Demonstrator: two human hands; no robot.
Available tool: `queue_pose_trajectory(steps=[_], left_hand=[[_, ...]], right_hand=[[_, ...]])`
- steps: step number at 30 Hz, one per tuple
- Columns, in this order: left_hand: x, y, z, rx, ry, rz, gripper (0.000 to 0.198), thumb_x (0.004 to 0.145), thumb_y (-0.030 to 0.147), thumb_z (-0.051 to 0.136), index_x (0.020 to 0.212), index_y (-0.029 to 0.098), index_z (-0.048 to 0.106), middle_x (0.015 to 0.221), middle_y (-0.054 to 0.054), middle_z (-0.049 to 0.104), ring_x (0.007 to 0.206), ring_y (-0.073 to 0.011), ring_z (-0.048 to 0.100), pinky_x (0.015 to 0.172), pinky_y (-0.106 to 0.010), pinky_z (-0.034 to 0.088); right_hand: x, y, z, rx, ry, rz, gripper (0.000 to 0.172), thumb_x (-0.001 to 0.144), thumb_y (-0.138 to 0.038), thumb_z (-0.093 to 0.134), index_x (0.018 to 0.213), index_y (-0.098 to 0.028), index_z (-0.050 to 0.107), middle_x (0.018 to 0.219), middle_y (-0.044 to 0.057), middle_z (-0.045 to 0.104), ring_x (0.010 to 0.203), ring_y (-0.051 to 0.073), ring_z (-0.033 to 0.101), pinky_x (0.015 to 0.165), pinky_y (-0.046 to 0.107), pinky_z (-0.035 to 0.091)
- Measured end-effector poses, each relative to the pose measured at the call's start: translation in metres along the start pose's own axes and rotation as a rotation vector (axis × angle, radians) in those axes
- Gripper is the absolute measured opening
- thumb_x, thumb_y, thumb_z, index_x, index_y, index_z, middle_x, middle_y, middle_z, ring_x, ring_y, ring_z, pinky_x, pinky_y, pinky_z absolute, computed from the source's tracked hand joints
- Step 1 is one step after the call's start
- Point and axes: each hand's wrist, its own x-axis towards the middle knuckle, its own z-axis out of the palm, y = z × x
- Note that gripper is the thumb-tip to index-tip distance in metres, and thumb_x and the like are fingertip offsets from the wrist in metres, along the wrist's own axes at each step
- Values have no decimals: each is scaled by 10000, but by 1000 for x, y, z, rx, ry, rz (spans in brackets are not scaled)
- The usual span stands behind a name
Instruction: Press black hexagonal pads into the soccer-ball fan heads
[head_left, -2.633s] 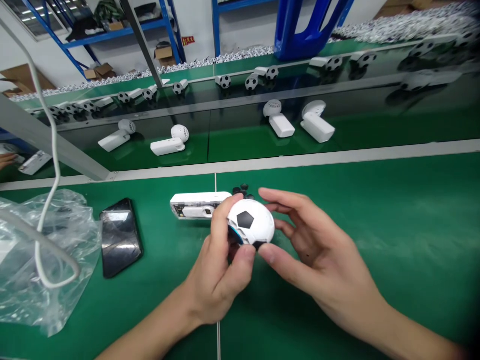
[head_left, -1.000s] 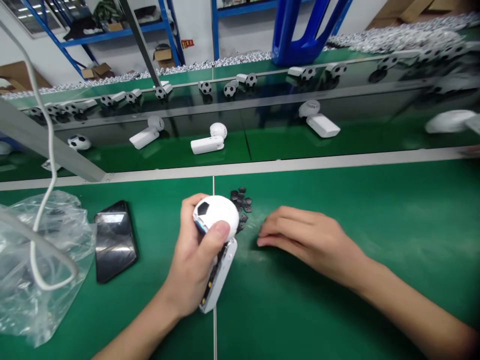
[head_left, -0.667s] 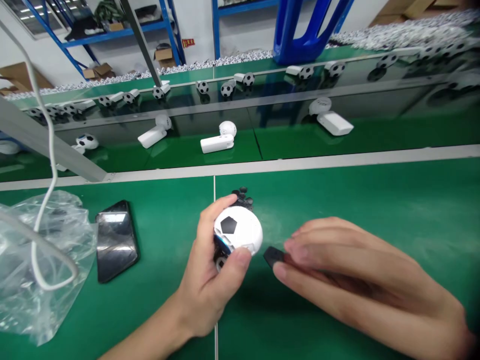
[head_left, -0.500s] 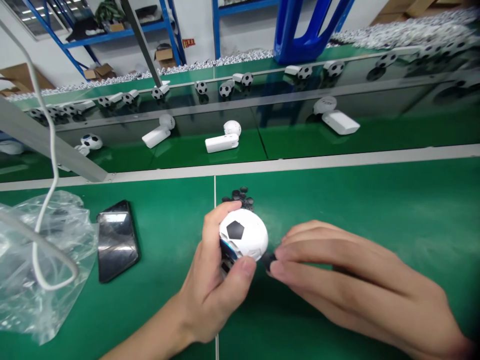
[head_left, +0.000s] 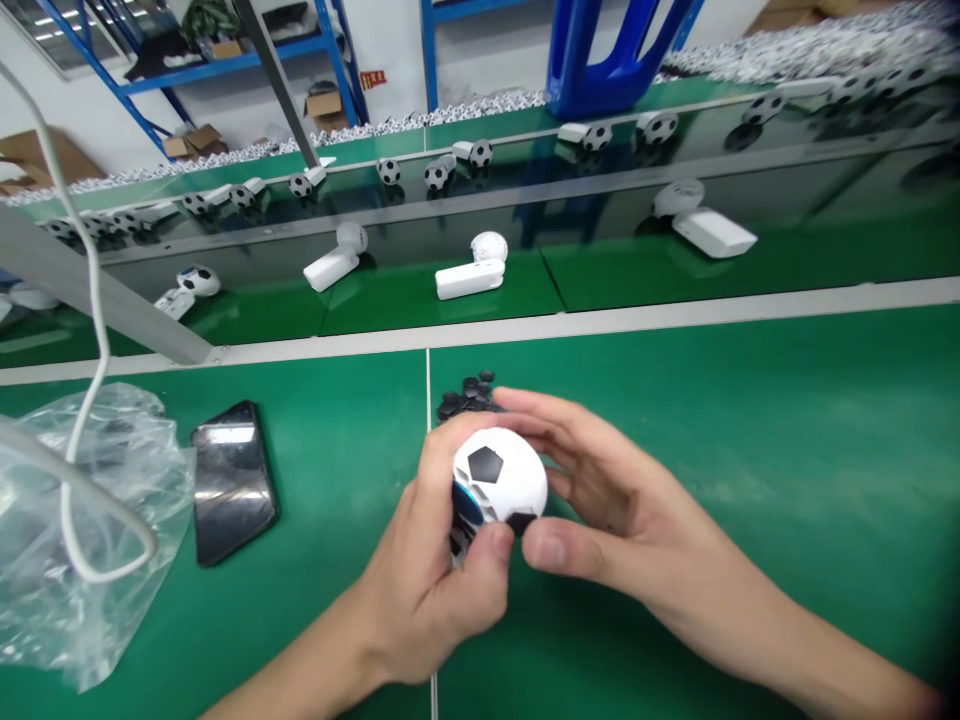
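Observation:
My left hand [head_left: 450,560] is closed around a small white soccer-ball-shaped housing [head_left: 514,470], its thumb pressing the lower front. One black pentagon piece [head_left: 485,464] sits on the housing's upper face, and a second black piece [head_left: 521,522] is at its lower edge, between my two thumbs. My right hand [head_left: 615,500] curls about the ball's right side, thumb at the lower black piece and fingers behind. Its fingertips are partly hidden by the ball. Just beyond the hands lies a small pile of black pieces [head_left: 466,395] on the green table [head_left: 750,430].
A dark phone [head_left: 234,485] and a clear plastic bag [head_left: 90,540] lie at left, with a white cable [head_left: 97,370] hanging over the bag. Past a pale rail [head_left: 570,325], a belt [head_left: 600,290] carries white units [head_left: 470,279] with ball heads. A blue plastic stool [head_left: 600,85] stands behind.
My right hand has moved left from beside the ball to around it, and its black piece now sits at the ball's lower edge. The nearer belt units have shifted right.

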Motion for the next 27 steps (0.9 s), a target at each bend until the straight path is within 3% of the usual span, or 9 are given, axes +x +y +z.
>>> queue_pose_trajectory(steps=[2, 6, 9, 13, 16, 20, 22, 24, 27], left_hand=[[2, 0, 1, -3, -10, 19, 498, 1124, 455, 582, 1599, 420, 434, 1442, -34, 582, 1198, -246, 617, 1055, -406, 527], [4, 6, 2, -32, -31, 8, 478, 1134, 484, 566, 1592, 428, 440, 1357, -17, 584, 1117, -208, 596, 972, -365, 528], [5, 11, 7, -121, -20, 35, 527, 1087, 580, 638, 1560, 419, 471, 1232, -3, 598, 1007, -182, 589, 887, -333, 538], [3, 13, 15, -143, 69, 9, 536, 1044, 417, 780, 1508, 457, 515, 1057, 42, 608, 869, -132, 569, 789, -268, 519], [1, 12, 14, -85, 118, 10, 544, 1022, 376, 808, 1496, 457, 553, 1093, 33, 624, 890, -138, 590, 811, -270, 546], [3, 20, -4, -212, 152, -147, 561, 956, 439, 872, 1447, 415, 600, 1207, -3, 697, 936, -173, 680, 772, -271, 598], [7, 28, -18, -331, 262, -207, 605, 892, 478, 910, 1405, 344, 619, 1161, -36, 742, 908, -212, 720, 732, -299, 629], [14, 38, -31, -389, 378, -230, 554, 874, 444, 912, 1329, 271, 649, 1085, -58, 766, 904, -249, 749, 726, -336, 660], [21, 48, -44, -386, 472, -220, 406, 958, 483, 835, 1232, 216, 698, 1096, -68, 773, 836, -213, 756, 713, -317, 663]], right_hand=[[-1, 2, 3, 77, -19, 87, 722, 906, -261, 934, 1544, -439, 647, 1522, 34, 711, 1366, 240, 722, 1110, 353, 644], [-4, 2, 14, 167, 72, 156, 641, 890, -322, 956, 1472, -455, 721, 1434, 0, 779, 1300, 241, 759, 1121, 372, 639], [-8, 0, 20, 105, 105, 110, 591, 903, -322, 943, 1435, -485, 746, 1403, -37, 799, 1301, 233, 758, 1142, 366, 623], [-10, 2, 25, 10, 119, -7, 564, 949, -282, 895, 1429, -534, 736, 1429, -93, 788, 1313, 196, 753, 1134, 310, 613], [-2, 1, 22, -25, 98, -26, 555, 945, -264, 897, 1417, -513, 744, 1439, -96, 782, 1325, 170, 745, 1133, 272, 603], [12, -2, 1, -6, 2, -18, 539, 983, -330, 859, 1481, -439, 686, 1464, -36, 768, 1311, 196, 757, 1073, 312, 647], [17, 2, -12, -175, 25, -77, 386, 1052, -366, 773, 1434, -376, 716, 1411, 0, 790, 1282, 220, 763, 1060, 373, 653], [20, 12, -19, -519, 33, -214, 209, 1083, -285, 722, 1280, -280, 792, 1296, 36, 823, 1215, 236, 762, 1053, 412, 631], [21, 31, -14, -905, -106, -461, 166, 1091, -156, 672, 1189, -165, 806, 1203, 85, 833, 1149, 251, 735, 1028, 420, 606]])
